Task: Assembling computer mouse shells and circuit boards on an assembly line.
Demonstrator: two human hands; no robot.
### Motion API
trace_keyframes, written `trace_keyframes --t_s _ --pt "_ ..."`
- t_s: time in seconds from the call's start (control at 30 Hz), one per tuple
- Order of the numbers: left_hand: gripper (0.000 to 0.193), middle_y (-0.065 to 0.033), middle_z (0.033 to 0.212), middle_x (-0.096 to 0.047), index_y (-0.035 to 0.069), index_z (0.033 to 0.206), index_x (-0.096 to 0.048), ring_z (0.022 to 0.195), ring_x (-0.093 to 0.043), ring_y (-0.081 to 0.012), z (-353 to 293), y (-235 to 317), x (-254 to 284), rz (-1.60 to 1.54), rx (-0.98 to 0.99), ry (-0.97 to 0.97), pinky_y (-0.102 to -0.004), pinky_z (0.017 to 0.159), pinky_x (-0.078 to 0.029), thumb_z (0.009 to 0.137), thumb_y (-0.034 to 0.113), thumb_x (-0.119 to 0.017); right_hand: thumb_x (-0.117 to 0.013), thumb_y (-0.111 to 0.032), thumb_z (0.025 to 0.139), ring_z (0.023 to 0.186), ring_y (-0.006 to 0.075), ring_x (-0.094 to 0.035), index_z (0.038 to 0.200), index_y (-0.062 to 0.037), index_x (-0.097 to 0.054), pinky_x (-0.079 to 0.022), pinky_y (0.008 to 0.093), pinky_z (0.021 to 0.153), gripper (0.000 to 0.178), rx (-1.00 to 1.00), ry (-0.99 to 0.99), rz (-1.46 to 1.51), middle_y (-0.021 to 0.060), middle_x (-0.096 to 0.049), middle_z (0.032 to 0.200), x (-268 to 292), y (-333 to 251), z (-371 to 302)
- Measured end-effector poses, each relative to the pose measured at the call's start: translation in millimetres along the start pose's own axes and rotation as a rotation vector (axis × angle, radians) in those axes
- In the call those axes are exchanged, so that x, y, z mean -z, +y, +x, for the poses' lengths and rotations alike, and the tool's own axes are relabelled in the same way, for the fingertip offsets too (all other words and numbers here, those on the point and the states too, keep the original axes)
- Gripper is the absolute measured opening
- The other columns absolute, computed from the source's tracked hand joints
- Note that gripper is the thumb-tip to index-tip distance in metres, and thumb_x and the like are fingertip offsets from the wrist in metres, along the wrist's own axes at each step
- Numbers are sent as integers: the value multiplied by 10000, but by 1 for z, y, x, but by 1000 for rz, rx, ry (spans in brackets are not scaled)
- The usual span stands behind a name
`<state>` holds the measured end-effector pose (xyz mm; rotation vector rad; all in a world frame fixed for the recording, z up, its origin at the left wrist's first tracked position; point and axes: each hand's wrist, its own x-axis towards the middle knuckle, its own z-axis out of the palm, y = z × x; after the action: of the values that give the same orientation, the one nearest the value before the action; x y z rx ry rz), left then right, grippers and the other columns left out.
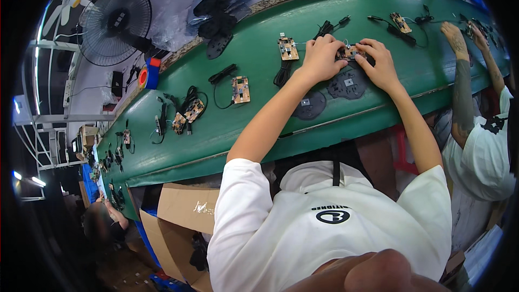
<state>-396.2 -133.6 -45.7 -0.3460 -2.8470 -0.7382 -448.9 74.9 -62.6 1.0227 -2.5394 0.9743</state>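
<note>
A small brown circuit board (351,52) is held between my two hands above the green work surface. My left hand (323,58) grips its left edge, fingers bent round it. From the other side my right hand (379,62) pinches it with thumb and fingers. Just below the board lies a dark, rounded plastic shell (347,84) with a light square at its middle. A second such shell (310,106) lies to its left, nearer the edge. Left of my left hand rests another circuit board (288,48), with a black cable bundle (281,74) below it.
More boards with cables lie along the green belt (178,167), among them a board (240,90) to the left and a board (401,22) to the right. A co-worker's hands (457,38) work at far right. A fan (116,24) and tape roll (148,74) stand at left.
</note>
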Motion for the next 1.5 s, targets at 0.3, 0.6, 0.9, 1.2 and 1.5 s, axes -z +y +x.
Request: trace_keyframes --t_s 0.3,0.6,0.9,1.2,1.5 --pt "376 -90 1049 -601 130 1030 -685 1063 -564 -288 2 5 2 14 52 31 -443 933 -391 736 348 -771 -647 -271 857 1168 272 -525 1123 -66 -660 -387 397 990 336 1 35 4 80 -596 1206 -3 -2 -2" --pt "531 -161 1081 -587 46 1219 -578 1038 -553 -339 -35 28 10 40 -146 351 -446 924 -418 766 264 -749 -653 -216 852 1128 285 -569 1098 -60 -676 -435 370 965 292 -37 60 36 115 -614 1196 5 33 -1" --pt "322 -144 1007 -649 5 1095 -642 944 -621 -295 -373 -1 257 590 489 868 -374 847 -491 822 167 -703 -682 -250 880 989 245 -650 1018 -53 -725 -497 344 886 245 160 373 -418 97 -702 1062 67 175 -6" --pt "722 -287 1252 -511 90 1289 -555 1179 -516 -433 -746 100 116 423 1828 401 -457 999 -438 702 468 -742 -703 -196 873 910 199 -681 938 -64 -751 -549 328 768 154 468 477 -254 49 -723 994 40 129 41" --pt "1266 -169 1577 -51 304 1523 -153 1372 -241 -497 -760 120 76 410 2335 15 -602 1051 -353 505 440 -894 -636 -154 922 1007 236 -640 969 -67 -742 -528 367 854 145 484 280 -193 78 -681 1108 34 21 29"
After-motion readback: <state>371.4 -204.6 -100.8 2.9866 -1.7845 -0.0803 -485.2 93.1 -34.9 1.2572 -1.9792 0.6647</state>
